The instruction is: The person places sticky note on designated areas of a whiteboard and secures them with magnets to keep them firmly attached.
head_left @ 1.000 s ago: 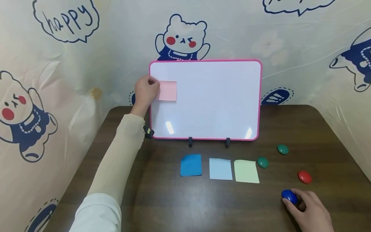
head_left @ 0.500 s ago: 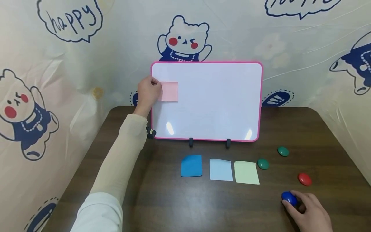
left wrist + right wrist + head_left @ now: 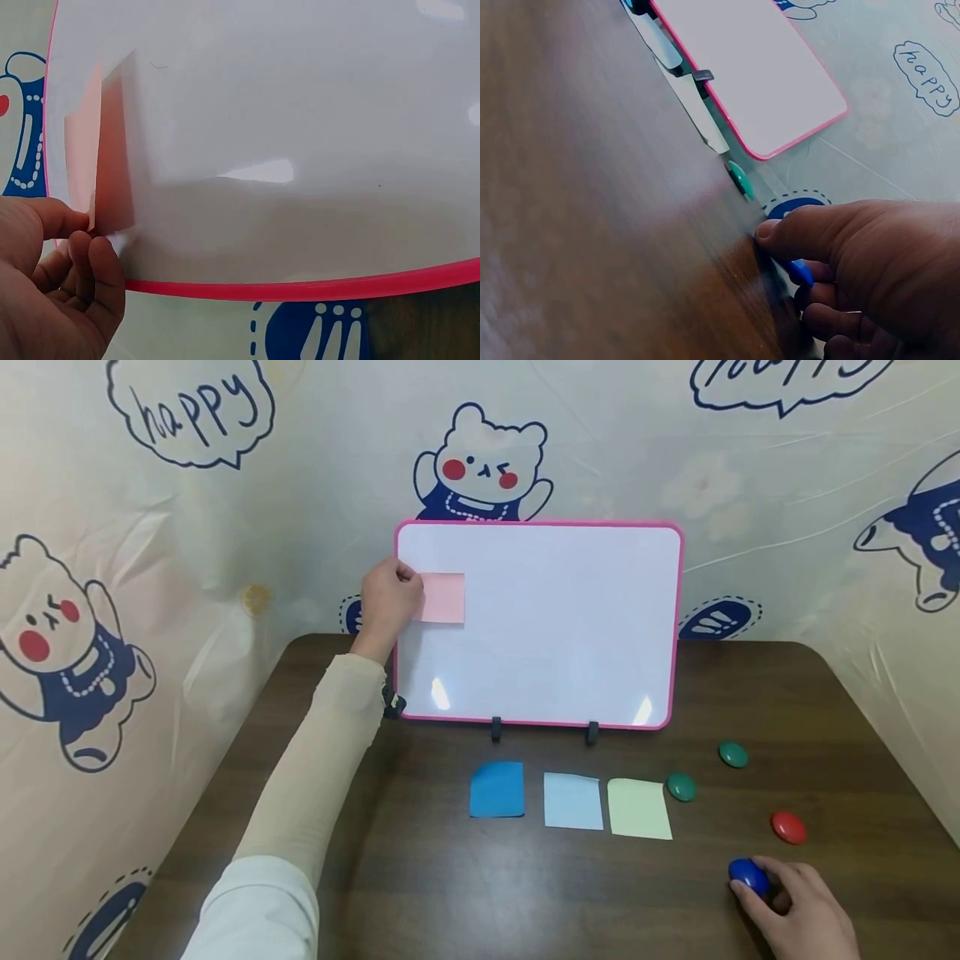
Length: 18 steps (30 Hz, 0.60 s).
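At the upper left of the pink-framed whiteboard (image 3: 555, 635), my left hand (image 3: 390, 600) pinches one edge of a pink sticky note (image 3: 444, 598). In the left wrist view the pink sticky note (image 3: 84, 150) stands out from the board at an angle, its edge between thumb and fingertips of the left hand (image 3: 60, 277). Low on the right of the table, my right hand (image 3: 802, 906) grips a blue round magnet (image 3: 748, 876) between thumb and fingers. The right wrist view has the right hand (image 3: 870, 270) partly hiding that blue magnet (image 3: 801, 271).
On the wooden table (image 3: 480, 893), a dark blue note (image 3: 497, 790), a light blue note (image 3: 573, 802) and a pale green note (image 3: 640, 809) lie in a row. Two green magnets (image 3: 681, 787) and a red magnet (image 3: 789, 827) lie to their right. Black clips (image 3: 496, 729) support the board.
The whole head view has shifted slightly. Both hands keep their hold on the pink sticky note and the blue magnet, with no clear movement of either.
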Motion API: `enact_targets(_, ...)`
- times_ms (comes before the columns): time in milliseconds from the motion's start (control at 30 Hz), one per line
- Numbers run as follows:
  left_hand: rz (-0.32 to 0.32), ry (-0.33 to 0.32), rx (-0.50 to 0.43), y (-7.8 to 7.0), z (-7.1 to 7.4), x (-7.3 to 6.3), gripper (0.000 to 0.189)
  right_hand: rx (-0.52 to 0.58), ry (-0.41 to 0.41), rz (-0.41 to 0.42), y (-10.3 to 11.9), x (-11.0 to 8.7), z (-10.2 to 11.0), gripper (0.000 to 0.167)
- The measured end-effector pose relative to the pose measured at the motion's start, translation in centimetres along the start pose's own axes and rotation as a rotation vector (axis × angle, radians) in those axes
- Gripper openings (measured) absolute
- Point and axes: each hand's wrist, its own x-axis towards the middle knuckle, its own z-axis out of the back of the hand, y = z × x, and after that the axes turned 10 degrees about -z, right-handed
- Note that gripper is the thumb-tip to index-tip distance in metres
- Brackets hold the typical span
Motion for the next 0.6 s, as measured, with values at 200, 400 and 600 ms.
enact_targets(200, -0.005, -0.009, 0.000, 0.24, -0.16, 0.09, 0.021, -0.007, 0.004, -0.007, -0.04, 0.04, -0.11, 0.050)
enact_targets(400, -0.029, -0.028, -0.004, 0.62, -0.31, -0.04, 0.021, -0.013, 0.003, -0.016, 0.07, 0.00, -0.16, 0.050)
enact_targets(600, -0.055, -0.056, -0.023, 1.02, -0.37, -0.10, 0.023, -0.017, 0.008, -0.040, 0.12, 0.13, -0.21, 0.049)
